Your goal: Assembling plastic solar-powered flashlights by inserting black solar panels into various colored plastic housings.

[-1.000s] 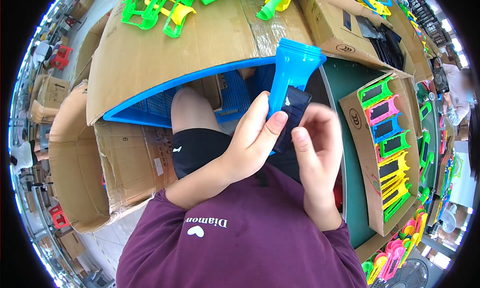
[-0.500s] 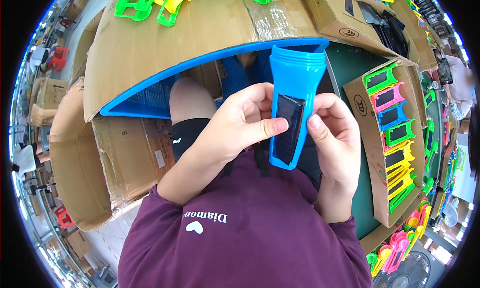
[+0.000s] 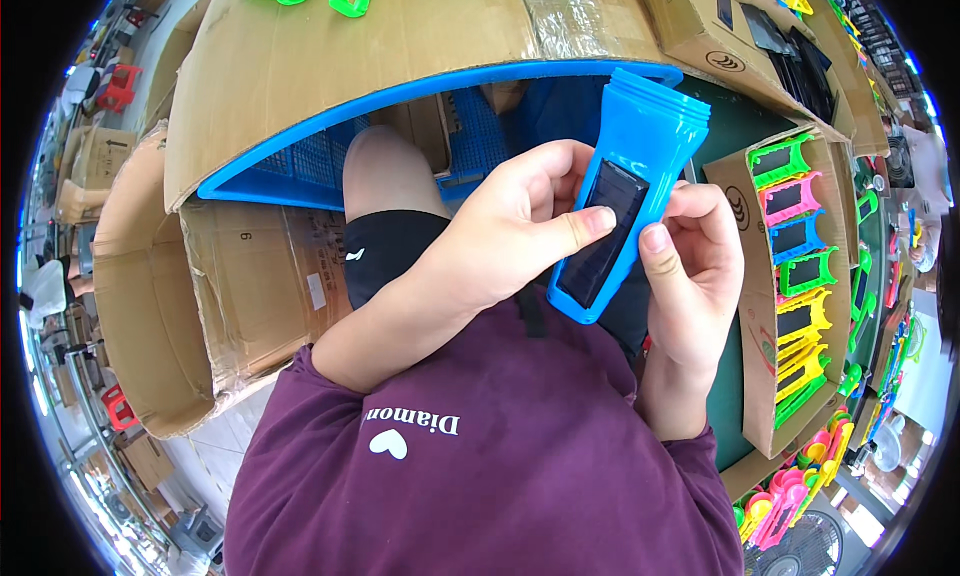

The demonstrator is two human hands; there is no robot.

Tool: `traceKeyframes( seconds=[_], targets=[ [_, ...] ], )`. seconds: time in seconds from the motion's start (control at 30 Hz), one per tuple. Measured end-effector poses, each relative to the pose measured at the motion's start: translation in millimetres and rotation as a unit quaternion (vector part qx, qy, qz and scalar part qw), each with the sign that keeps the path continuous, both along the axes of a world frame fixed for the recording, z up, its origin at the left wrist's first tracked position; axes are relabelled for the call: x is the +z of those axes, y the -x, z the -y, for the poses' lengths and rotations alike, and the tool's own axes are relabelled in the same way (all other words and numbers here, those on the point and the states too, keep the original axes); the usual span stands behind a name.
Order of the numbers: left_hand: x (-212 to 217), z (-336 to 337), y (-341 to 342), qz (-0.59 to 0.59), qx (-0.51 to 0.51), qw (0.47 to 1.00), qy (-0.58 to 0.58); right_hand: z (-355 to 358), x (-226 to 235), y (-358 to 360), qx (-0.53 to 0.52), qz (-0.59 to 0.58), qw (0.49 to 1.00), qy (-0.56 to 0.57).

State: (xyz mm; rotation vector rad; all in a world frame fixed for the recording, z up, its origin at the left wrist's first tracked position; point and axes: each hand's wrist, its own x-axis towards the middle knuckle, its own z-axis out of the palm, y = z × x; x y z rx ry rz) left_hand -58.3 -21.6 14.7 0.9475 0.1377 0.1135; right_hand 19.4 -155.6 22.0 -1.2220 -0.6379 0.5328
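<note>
Leaning toward one o'clock, the blue flashlight housing sits pinched in your left hand, thumb on its black panel; your right hand grips its three-o'clock edge, fingers curled.

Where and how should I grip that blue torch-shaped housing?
Probably by the narrower body of the blue housing, from its left and right sides: the ridged end flares wider, while the body's long sides run fairly straight. The left hand and right hand hold it there, left thumb over the dark panel.
</note>
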Motion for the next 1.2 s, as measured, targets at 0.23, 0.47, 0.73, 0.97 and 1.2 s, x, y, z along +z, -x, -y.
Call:
traceKeyframes(
  seconds=[0.23,0.47,0.73,0.97,1.2],
  targets=[
    [-3,-5,-6,-0.012,-0.041,0.999,0.007,1,1,1,0.004,-0.053,0.999,0.002],
    [-6,-10,-7,-0.011,-0.113,0.984,0.139,3,6,-3,0.069,-0.120,0.990,-0.041],
    [-2,-13,-4,-0.036,-0.090,0.986,0.133,6,-1,-8,0.100,-0.176,0.978,-0.040],
    [1,-7,-4,-0.030,-0.044,0.997,0.052,7,1,-2,0.049,-0.110,0.992,-0.024],
    [2,-3,-2,-0.033,-0.028,0.999,0.025,8,4,3,0.029,-0.076,0.996,0.025]
  ],
)
